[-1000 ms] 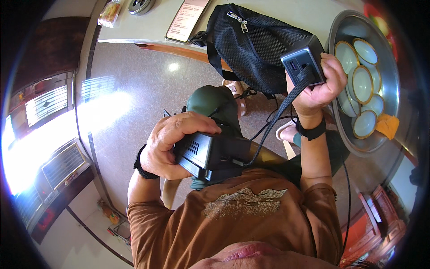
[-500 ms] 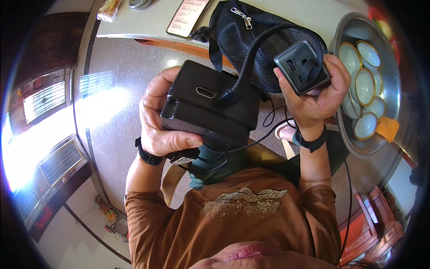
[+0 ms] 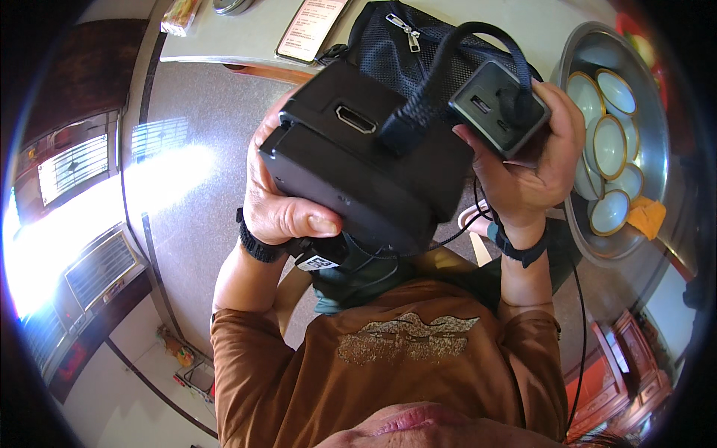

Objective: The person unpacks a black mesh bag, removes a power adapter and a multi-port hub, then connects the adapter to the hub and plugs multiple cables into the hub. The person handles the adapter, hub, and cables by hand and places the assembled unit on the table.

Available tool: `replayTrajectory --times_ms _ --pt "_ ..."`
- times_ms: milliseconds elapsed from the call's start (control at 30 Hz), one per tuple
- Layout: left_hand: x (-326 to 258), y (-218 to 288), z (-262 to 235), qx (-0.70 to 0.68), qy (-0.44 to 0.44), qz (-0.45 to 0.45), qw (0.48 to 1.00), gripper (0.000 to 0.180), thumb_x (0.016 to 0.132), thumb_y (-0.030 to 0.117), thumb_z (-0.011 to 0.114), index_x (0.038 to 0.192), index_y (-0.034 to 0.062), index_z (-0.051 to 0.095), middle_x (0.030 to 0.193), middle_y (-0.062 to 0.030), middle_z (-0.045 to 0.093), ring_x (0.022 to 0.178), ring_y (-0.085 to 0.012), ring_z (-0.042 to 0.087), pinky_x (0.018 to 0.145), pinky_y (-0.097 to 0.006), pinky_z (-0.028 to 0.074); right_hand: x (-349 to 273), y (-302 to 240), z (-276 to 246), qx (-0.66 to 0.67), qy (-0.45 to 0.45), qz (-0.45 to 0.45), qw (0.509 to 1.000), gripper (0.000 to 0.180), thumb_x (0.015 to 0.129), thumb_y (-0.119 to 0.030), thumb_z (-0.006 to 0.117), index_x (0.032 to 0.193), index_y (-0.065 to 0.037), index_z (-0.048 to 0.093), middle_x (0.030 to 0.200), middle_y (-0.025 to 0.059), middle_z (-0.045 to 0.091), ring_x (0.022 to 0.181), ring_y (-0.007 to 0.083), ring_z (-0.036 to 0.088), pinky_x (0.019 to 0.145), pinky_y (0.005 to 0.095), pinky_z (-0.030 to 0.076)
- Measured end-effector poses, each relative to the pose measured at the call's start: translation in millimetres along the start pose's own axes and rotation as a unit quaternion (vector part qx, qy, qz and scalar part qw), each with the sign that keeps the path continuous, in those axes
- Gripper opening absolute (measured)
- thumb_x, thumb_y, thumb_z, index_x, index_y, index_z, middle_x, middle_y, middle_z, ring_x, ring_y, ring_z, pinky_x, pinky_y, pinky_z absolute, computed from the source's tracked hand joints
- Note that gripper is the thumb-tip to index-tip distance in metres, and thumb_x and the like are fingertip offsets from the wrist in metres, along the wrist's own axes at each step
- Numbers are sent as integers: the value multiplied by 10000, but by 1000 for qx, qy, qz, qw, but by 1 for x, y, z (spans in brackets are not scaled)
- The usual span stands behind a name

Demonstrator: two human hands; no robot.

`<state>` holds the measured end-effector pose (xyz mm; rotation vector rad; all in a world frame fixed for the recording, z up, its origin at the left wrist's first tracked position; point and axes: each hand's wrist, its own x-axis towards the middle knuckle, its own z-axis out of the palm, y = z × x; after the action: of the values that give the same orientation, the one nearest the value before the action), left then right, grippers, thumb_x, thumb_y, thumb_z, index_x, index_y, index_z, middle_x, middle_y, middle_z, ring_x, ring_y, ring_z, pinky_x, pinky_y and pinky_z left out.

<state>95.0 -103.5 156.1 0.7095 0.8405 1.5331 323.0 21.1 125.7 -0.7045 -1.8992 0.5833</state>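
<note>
Left hand [image 3: 275,203] grips black box [image 3: 347,179]; cable [image 3: 439,67] arches between hands to power bank [image 3: 489,123], gripped by right hand [image 3: 551,158]. Spreading hands could likely yank a plug loose. Box matte, blocky; cable thick, braided; power bank smooth, round-cornered. Right of right hand: shiny metal basin [image 3: 655,153], round glossy bowls [image 3: 609,145].

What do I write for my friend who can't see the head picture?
A person's left hand holds a big black box and their right hand a smaller dark box, joined by a thick braided cable. Beyond are a phone and black mesh bag on a table, with bowls in a metal basin at right.
</note>
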Motion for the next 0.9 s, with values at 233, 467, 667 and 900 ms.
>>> replayTrajectory --times_ms 233,467,667,900 --pt "6 -13 -14 -30 -65 18 997 1056 468 175 961 1367 -47 453 1218 -146 625 1098 -240 615 962 -334 483 2 1 10 -35 16 -14 999 625 629 -101 856 1191 16 609 1153 189 591 1004 336 598 869 371 495" --pt "1 -5 -3 -138 40 -38 989 850 607 99 881 1337 -48 469 1185 -173 643 1071 -292 646 953 -398 518 2 4 8 -78 26 -15 997 633 642 -169 894 1183 -6 609 1134 173 605 999 331 608 876 378 499" --pt "16 -14 -14 -174 21 -86 981 772 738 229 796 1361 -61 445 1235 -235 600 1084 -374 631 978 -485 502 14 -4 12 193 87 168 963 577 662 -104 910 1141 -3 605 1089 99 652 965 176 634 866 297 515" --pt "26 -19 -23 -158 3 -107 982 904 762 409 758 1429 -73 385 1376 -323 482 1187 -482 556 1050 -596 421 42 -21 -5 450 44 367 813 479 743 -77 821 1157 28 604 966 86 695 819 142 670 778 268 551"
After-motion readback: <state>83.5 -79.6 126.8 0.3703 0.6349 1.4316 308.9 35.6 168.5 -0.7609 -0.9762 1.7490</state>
